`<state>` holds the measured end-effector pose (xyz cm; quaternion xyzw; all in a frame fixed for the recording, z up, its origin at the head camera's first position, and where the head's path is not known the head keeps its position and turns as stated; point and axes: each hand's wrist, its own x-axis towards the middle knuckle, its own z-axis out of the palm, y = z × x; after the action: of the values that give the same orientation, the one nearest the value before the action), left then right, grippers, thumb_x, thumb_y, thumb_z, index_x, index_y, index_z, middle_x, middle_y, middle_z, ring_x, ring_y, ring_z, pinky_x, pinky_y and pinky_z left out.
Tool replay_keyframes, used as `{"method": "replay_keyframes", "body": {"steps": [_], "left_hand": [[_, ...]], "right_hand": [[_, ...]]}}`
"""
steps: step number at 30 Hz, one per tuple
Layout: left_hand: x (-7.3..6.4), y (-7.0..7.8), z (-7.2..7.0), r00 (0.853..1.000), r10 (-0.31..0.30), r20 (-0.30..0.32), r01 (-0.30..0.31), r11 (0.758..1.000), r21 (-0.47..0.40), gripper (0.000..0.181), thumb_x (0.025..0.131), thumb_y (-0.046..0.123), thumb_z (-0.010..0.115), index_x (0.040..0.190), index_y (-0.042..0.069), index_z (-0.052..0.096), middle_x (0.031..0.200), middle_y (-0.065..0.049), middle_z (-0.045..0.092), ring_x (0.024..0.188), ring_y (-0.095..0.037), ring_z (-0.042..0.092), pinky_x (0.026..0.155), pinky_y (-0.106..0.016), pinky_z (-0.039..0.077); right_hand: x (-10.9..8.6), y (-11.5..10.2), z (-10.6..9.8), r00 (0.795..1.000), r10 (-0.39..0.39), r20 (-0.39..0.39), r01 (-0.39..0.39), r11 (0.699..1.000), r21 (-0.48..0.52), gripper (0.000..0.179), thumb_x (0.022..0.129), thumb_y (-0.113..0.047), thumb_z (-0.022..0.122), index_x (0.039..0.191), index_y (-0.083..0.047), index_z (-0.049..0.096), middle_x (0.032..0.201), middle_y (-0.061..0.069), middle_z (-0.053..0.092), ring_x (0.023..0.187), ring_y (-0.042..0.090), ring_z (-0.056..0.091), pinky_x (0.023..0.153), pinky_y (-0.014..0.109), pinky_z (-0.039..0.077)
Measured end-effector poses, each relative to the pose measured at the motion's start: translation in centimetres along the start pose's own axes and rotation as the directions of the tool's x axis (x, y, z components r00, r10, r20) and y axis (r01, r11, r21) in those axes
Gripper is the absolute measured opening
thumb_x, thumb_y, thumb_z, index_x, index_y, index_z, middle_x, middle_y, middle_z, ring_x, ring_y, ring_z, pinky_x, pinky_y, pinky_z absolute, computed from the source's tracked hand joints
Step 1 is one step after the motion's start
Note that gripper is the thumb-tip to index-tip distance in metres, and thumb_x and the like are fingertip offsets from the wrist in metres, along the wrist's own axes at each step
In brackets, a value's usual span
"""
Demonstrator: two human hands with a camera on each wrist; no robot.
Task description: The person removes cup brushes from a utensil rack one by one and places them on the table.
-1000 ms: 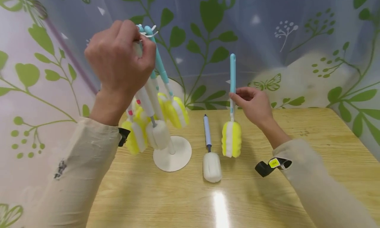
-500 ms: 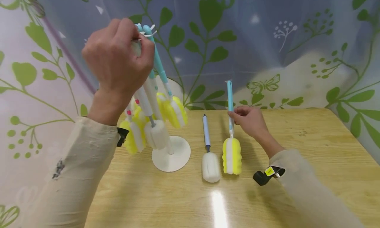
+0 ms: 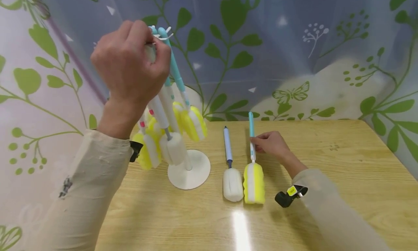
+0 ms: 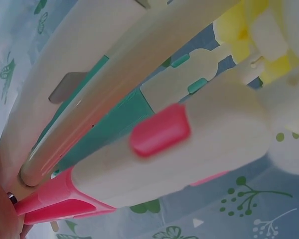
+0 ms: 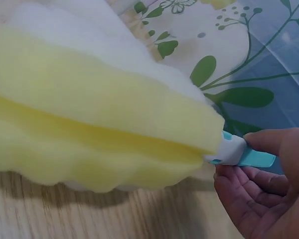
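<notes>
My left hand (image 3: 130,60) grips the top of a white stand (image 3: 196,176), its fingertips hidden behind the fist. Several sponge bottle brushes hang there, among them a teal-handled one (image 3: 176,71) and a white-headed one (image 3: 173,148). A brush with a pink loop (image 4: 55,204) hangs right by that hand in the left wrist view. My right hand (image 3: 273,146) pinches the blue-and-white handle of a yellow-and-white sponge bottle brush (image 3: 254,185), low at the table. Alongside its head lies a white-headed bottle brush (image 3: 233,185) with a pale blue handle.
The wooden table (image 3: 343,193) reaches back to a leaf-patterned curtain (image 3: 287,36). The stand's round base is left of the two brushes on the table. Black straps circle both wrists, the right one (image 3: 290,196) with a yellow tag.
My right hand has lowered the yellow-and-white bottle brush from upright above the table to beside the white-headed one, its handle tipping back. The left hand has stayed on the stand's top.
</notes>
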<state>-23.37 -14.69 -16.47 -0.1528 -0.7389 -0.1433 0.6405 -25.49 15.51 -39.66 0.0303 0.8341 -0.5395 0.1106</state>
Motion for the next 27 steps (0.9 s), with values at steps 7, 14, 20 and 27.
{"method": "replay_keyframes", "body": {"steps": [7, 14, 20, 27], "left_hand": [[-0.1, 0.3, 0.1, 1.000, 0.005, 0.000, -0.005, 1.000, -0.004, 0.021, 0.072, 0.020, 0.047, 0.062, 0.004, 0.055, 0.058, -0.007, 0.051, 0.049, -0.027, 0.041, 0.053, -0.032, 0.022], [-0.1, 0.3, 0.2, 1.000, 0.010, -0.009, -0.010, 1.000, -0.018, 0.022, 0.073, 0.020, 0.047, 0.062, 0.003, 0.055, 0.058, -0.008, 0.050, 0.048, -0.027, 0.040, 0.054, -0.032, 0.022], [-0.1, 0.3, 0.2, 1.000, 0.003, -0.007, -0.003, 1.000, -0.017, 0.021, 0.073, 0.020, 0.047, 0.063, 0.003, 0.056, 0.058, -0.007, 0.049, 0.049, -0.027, 0.041, 0.053, -0.035, 0.025], [-0.1, 0.2, 0.1, 1.000, 0.004, -0.014, -0.004, 1.000, -0.017, 0.021, 0.073, 0.020, 0.047, 0.063, 0.003, 0.056, 0.058, -0.008, 0.050, 0.049, -0.027, 0.041, 0.054, -0.034, 0.024]], "right_hand": [[0.9, 1.3, 0.2, 0.998, 0.059, 0.027, -0.061, 0.997, 0.046, 0.045, 0.092, -0.023, 0.061, 0.117, 0.014, 0.058, 0.094, 0.015, 0.069, 0.083, 0.019, 0.068, 0.082, 0.038, 0.052], [1.5, 1.8, 0.9, 0.997, 0.071, 0.026, -0.072, 0.997, 0.034, 0.043, 0.090, -0.023, 0.063, 0.113, 0.014, 0.061, 0.088, 0.011, 0.069, 0.080, 0.018, 0.067, 0.081, 0.038, 0.052], [1.9, 2.0, 1.3, 0.997, 0.071, 0.038, -0.072, 0.997, 0.009, 0.041, 0.089, -0.021, 0.063, 0.109, 0.015, 0.062, 0.083, 0.009, 0.069, 0.076, 0.015, 0.066, 0.078, 0.036, 0.053], [2.5, 2.3, 1.7, 0.997, 0.080, 0.014, -0.080, 0.996, -0.030, 0.034, 0.087, -0.023, 0.066, 0.093, 0.010, 0.068, 0.072, 0.005, 0.067, 0.067, 0.014, 0.065, 0.068, 0.030, 0.054]]}}
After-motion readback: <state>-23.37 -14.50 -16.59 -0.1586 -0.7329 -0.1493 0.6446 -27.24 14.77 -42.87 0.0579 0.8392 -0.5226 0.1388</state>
